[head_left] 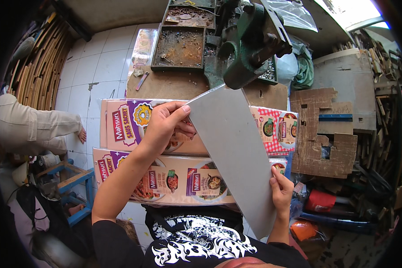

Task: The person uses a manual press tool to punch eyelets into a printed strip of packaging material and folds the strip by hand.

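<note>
The left hand (169, 121) is pinching a grey sheet (234, 138) by its upper left edge; the right hand (281, 191) is gripping the lower right edge, some fingers hidden. The sheet is slanting over two rows of printed boards (172, 178), pointing toward a green machine (243, 62) overhanging a brown surface (178, 85).

Below the left hand (167, 119), a plain black sleeve (115, 243) is leaving the forearm (126, 181) bare; below the right hand (280, 190), a second sleeve (286, 256) is showing. Between and below both hands, a black shirt (196, 232) is bearing jagged white lettering (183, 253) and dense white artwork (190, 224).
</note>
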`<state>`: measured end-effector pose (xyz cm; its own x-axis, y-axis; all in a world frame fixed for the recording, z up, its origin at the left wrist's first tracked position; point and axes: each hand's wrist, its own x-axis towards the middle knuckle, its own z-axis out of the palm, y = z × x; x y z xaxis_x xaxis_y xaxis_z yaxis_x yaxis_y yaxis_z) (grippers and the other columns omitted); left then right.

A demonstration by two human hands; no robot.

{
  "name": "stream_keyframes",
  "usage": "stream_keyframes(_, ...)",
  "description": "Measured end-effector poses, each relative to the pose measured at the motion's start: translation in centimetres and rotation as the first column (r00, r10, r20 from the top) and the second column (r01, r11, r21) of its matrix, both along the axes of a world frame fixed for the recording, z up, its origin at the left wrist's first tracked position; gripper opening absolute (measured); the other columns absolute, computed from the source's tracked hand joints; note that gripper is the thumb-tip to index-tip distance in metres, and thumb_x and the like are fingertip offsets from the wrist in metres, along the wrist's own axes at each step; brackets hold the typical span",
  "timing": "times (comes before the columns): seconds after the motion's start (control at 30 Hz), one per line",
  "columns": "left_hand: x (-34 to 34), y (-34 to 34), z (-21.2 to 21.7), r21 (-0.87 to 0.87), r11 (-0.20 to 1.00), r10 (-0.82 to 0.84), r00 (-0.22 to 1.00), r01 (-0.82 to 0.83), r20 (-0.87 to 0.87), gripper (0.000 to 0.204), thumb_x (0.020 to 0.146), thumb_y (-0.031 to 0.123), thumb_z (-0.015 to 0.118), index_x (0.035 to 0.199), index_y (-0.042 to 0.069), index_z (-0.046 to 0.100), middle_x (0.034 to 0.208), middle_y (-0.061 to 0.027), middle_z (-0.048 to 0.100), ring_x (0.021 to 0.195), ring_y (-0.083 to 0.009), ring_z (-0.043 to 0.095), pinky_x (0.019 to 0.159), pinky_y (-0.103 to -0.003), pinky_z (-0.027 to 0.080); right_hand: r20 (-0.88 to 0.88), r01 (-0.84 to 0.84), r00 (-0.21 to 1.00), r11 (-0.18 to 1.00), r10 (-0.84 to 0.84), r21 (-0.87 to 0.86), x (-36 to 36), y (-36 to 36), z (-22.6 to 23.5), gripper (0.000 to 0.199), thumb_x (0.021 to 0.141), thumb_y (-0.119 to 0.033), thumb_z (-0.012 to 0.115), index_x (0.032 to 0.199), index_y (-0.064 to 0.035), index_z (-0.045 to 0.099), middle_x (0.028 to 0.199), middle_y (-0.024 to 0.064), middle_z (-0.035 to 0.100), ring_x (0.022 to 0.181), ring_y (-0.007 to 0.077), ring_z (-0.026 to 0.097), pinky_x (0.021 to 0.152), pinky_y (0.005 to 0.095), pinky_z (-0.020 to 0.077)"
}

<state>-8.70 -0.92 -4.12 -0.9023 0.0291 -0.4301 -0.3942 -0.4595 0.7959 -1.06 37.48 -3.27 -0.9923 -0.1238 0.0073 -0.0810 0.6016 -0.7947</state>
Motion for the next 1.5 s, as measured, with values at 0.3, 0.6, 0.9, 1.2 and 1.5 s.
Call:
stream_keyframes(0.3,0.04,-0.05,-0.62,0.021,1.000,0.017,0.999,-0.016,-0.035,0.024,0.096,0.021,0.060,0.105,-0.002,0.059,0.084,-0.0126,0.067,0.064,-0.0186,0.071,0.052,-0.028,0.060,-0.012,0.009,1.000,0.999,-0.009,-0.034,0.16,0.06,-0.37,0.029,0.089,-0.002,0.065,0.118,0.0021,0.067,0.085,0.0118,0.071,0.072,0.0121,0.062,0.066,0.0246,0.0476)
stream_keyframes(0.6,0.13,-0.02,-0.39,0.018,1.000,0.012,0.999,-0.012,-0.030,0.024,0.096,0.020,0.060,0.105,-0.003,0.059,0.083,-0.0127,0.067,0.064,-0.0182,0.071,0.053,-0.028,0.061,-0.076,-0.022,0.997,1.000,0.023,0.013,0.09,0.16,-0.40,0.029,0.088,-0.002,0.065,0.117,0.0023,0.068,0.087,0.0132,0.071,0.073,0.0148,0.064,0.066,0.0255,0.0484)
stream_keyframes(0.9,0.08,0.05,-0.51,-0.006,1.000,-0.005,0.999,0.004,-0.042,0.026,0.097,0.020,0.059,0.106,-0.004,0.059,0.086,-0.0147,0.068,0.065,-0.0175,0.071,0.053,-0.026,0.061,-0.074,-0.010,0.997,1.000,0.010,0.005,0.21,0.21,-0.49,0.029,0.088,-0.003,0.065,0.117,0.0028,0.068,0.086,0.0130,0.071,0.072,0.0153,0.063,0.067,0.0260,0.0483)
stream_keyframes(1.2,-0.01,0.02,-0.50,-0.014,1.000,-0.009,0.999,0.009,-0.049,0.027,0.096,0.021,0.060,0.108,-0.004,0.059,0.084,-0.0144,0.068,0.064,-0.0178,0.071,0.052,-0.026,0.061,-0.069,-0.002,0.998,1.000,0.001,-0.014,0.12,0.25,-0.66,0.029,0.088,-0.003,0.065,0.117,0.0028,0.068,0.085,0.0128,0.071,0.072,0.0141,0.063,0.067,0.0255,0.0483)
stream_keyframes(1.5,0.07,-0.05,-0.43,-0.016,1.000,-0.003,1.000,0.003,-0.014,0.026,0.096,0.020,0.059,0.109,-0.004,0.059,0.084,-0.0144,0.069,0.064,-0.0175,0.071,0.051,-0.026,0.060,-0.040,0.009,0.999,1.000,-0.010,-0.010,0.31,0.30,-0.63,0.030,0.087,0.000,0.064,0.117,0.0026,0.068,0.085,0.0125,0.071,0.071,0.0133,0.062,0.067,0.0247,0.0479)
